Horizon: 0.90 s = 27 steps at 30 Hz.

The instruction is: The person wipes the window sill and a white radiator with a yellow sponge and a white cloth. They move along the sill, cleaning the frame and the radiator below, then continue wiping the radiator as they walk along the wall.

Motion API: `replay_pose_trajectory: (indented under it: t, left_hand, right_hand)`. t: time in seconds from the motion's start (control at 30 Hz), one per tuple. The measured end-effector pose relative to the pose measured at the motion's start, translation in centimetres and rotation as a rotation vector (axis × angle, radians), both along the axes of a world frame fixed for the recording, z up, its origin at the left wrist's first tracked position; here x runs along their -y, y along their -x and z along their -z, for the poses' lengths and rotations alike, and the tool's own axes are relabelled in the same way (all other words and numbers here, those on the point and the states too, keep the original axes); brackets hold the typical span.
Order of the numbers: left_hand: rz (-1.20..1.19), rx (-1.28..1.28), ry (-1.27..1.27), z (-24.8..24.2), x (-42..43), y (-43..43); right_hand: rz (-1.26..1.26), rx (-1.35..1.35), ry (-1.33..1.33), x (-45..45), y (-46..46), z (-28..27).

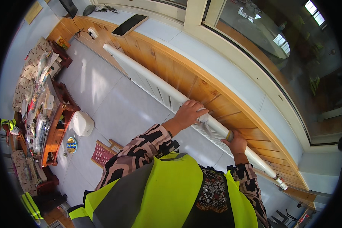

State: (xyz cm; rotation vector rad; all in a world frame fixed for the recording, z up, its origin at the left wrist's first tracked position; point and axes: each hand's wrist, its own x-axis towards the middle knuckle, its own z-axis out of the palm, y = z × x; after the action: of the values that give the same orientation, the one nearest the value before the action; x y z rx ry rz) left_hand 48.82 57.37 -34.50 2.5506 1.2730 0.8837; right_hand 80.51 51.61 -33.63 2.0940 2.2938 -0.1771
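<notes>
A white wall radiator [148, 74] runs diagonally before me, with a thick round top pipe and slatted body. My left hand [186, 115] lies over the top pipe near its middle, its fingers closed on a thin whitish cloth [206, 122]. Part of the cloth hangs down over the slats. Farther right along the same pipe, my right hand [237, 144] grips it, thumb on the near side. A small yellowish band [230, 136] shows by the right fingers; I cannot tell what it is.
Wood panelling [199, 91] backs the radiator beneath a sill [171, 32] bearing a smartphone [129, 25]. A window frame [198, 17] rises behind. Leftward stand a cluttered wooden table [58, 122], a white bin [83, 124] and a low woven stool [104, 154]. People in yellow vests [31, 203] are at left.
</notes>
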Motion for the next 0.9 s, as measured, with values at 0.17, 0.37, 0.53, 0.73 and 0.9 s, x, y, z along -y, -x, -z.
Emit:
replay_pose_trajectory:
  t: [0.17,0.37,0.53,0.73,0.9]
  left_hand:
    - [-0.045,-0.032,-0.059,0.9,-3.3,9.4]
    - [-0.283,-0.172,0.072,-0.5,-9.2,26.2]
    - [-0.496,-0.161,0.149,1.6,-14.8,40.3]
    - [-1.222,-0.101,0.309,-0.8,-18.2,52.9]
    - [-0.861,0.292,0.578,0.7,-20.1,51.4]
  right_hand:
    - [0.009,0.004,-0.01,0.0,0.0,0.2]
    - [0.022,-0.022,-0.009,0.0,0.0,0.2]
    - [0.053,-0.023,0.007,0.0,-0.2,0.5]
    - [-0.008,0.025,-0.07,0.2,0.1,0.1]
    - [-0.025,-0.016,-0.101,-0.1,0.5,-0.4]
